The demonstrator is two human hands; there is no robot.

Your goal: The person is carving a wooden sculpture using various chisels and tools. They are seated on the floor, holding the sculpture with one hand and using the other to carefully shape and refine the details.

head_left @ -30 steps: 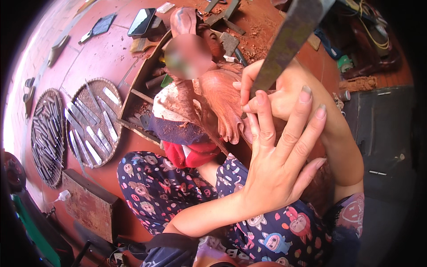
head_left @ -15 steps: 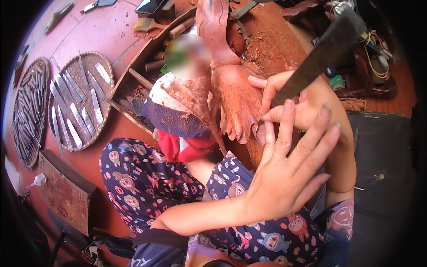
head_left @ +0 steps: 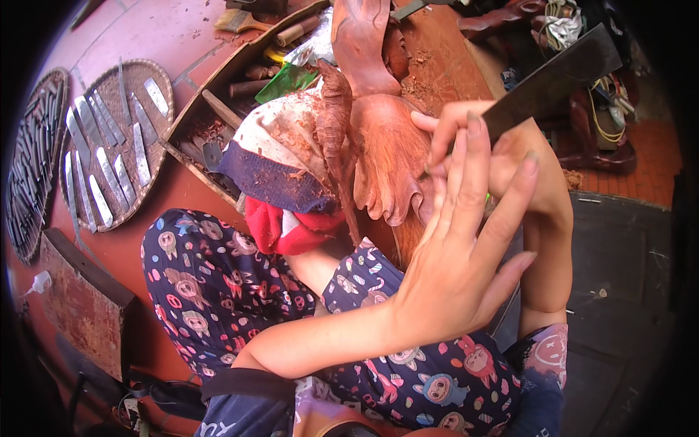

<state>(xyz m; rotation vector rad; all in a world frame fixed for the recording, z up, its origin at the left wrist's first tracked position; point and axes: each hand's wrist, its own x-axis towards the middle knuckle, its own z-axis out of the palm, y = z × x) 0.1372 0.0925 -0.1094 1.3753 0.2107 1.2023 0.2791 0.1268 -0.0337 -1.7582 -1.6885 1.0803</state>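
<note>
Carving (head_left: 386,156), reddish wood, sat at frame centre on cloth-padded lap; looked hard, stiff, fairly heavy, thin edges fragile. Right hand (head_left: 502,156) at 2 o'clock clenched dark flat blade (head_left: 550,76). Left hand (head_left: 455,269) at 4 o'clock, fingers spread, fingertips braced against right hand. Safest hold judged thick upper body.

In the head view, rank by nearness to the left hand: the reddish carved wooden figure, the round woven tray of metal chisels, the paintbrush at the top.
1. Reddish carved wooden figure: right beside the left hand fingertips, centre.
2. Paintbrush: top, left of centre.
3. Round woven tray of metal chisels: far left on the floor.
</note>
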